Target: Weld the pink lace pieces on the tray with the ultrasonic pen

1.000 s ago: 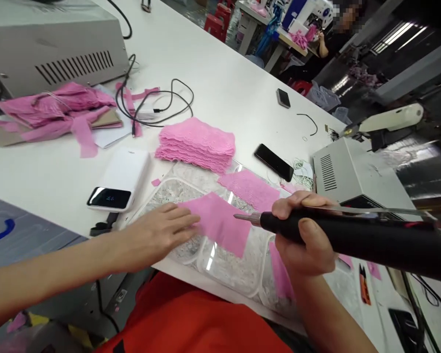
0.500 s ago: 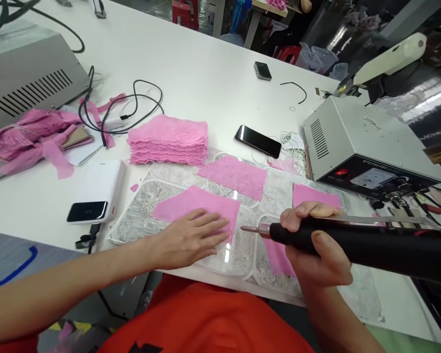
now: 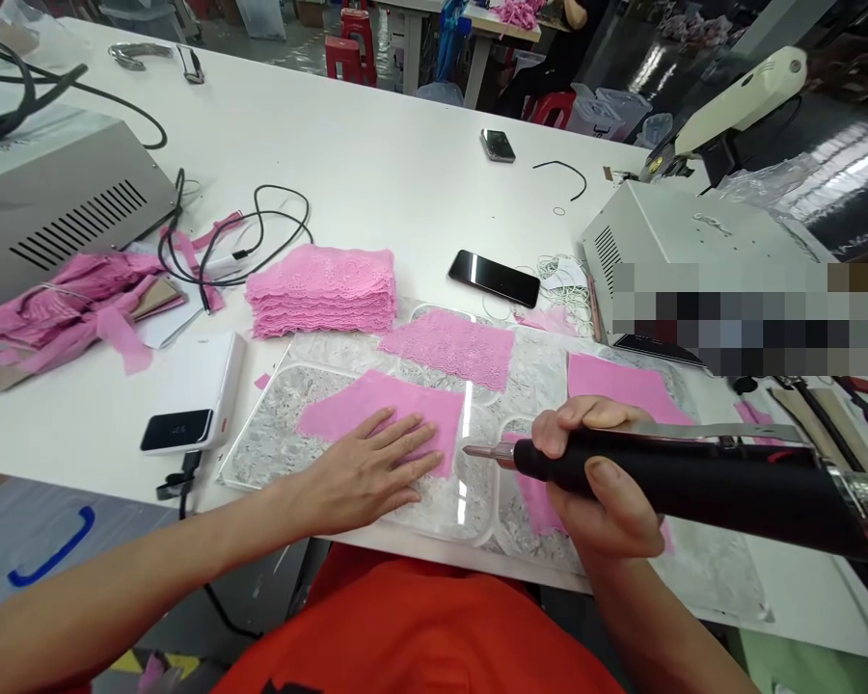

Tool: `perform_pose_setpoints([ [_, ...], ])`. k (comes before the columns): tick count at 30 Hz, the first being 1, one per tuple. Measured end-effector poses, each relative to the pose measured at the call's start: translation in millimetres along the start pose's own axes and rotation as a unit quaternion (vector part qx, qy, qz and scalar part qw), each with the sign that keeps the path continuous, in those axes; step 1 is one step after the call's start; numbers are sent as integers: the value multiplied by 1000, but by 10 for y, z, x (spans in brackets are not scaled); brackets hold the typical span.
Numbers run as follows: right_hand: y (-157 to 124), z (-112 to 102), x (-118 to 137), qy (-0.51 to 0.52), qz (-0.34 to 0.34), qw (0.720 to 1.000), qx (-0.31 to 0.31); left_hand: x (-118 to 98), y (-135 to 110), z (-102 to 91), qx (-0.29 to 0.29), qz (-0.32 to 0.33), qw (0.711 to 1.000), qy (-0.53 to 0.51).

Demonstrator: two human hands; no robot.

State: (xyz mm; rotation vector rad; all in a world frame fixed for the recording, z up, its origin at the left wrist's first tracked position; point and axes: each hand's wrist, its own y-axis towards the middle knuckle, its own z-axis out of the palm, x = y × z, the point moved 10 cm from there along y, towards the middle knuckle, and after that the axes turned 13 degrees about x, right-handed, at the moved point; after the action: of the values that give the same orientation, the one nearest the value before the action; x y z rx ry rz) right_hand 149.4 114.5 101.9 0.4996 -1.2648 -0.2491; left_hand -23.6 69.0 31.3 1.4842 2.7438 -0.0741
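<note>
My left hand (image 3: pixel 383 472) lies flat, fingers spread, on a plain pink fabric piece (image 3: pixel 354 407), pressing it against a clear plate with rounded outlines over a marbled board (image 3: pixel 267 439). Wrapped in my right hand (image 3: pixel 614 520) is a black handheld tool (image 3: pixel 723 487) with a pointed metal tip. That tip points left, just right of the fabric's edge; whether it touches the plate I cannot tell. Beyond my left hand is a pink lace piece (image 3: pixel 455 349). Another pink piece (image 3: pixel 611 378) lies behind my right hand, which partly covers a further pink piece (image 3: pixel 539 506).
A stack of pink lace (image 3: pixel 322 294) stands behind the board. Left are a white power bank (image 3: pixel 195 386), black cables (image 3: pixel 260 212) and bundled pink fabric (image 3: pixel 65 299). A phone (image 3: pixel 496 279) and grey box (image 3: pixel 665 226) sit right. A person (image 3: pixel 550 67) sits in the background.
The camera view has shifted slightly, so most things sit a little farther left. The tool tip stays close to the fabric's right edge; my left hand remains flat on the fabric.
</note>
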Motion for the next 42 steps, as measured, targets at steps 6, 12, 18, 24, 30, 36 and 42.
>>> perform_pose_setpoints([
  [6, -13, -5, -6, 10, -6, 1000, 2, -20, 16, -53, -14, 6, 1000, -3],
  [12, 18, -34, -30, -9, -18, 1000, -8, -26, 46, -3, -10, 9, 1000, 13],
  [18, 21, -90, -61, -29, -24, 999, -25, -16, 36, 37, -10, 9, 1000, 5],
  [24, 21, -83, -22, -38, -22, 998, -33, 4, 52, 46, 5, 7, 1000, -21],
  [30, -1, -60, 39, -8, -33, 999, -24, 9, 51, 42, 9, 10, 999, -36],
  [36, -50, -16, 33, -6, 4, 1000, -4, 4, 42, 42, 6, 7, 1000, -26],
  [42, -46, 112, 40, 23, -3, 998, 53, 8, 42, 46, 10, 4, 1000, -28],
])
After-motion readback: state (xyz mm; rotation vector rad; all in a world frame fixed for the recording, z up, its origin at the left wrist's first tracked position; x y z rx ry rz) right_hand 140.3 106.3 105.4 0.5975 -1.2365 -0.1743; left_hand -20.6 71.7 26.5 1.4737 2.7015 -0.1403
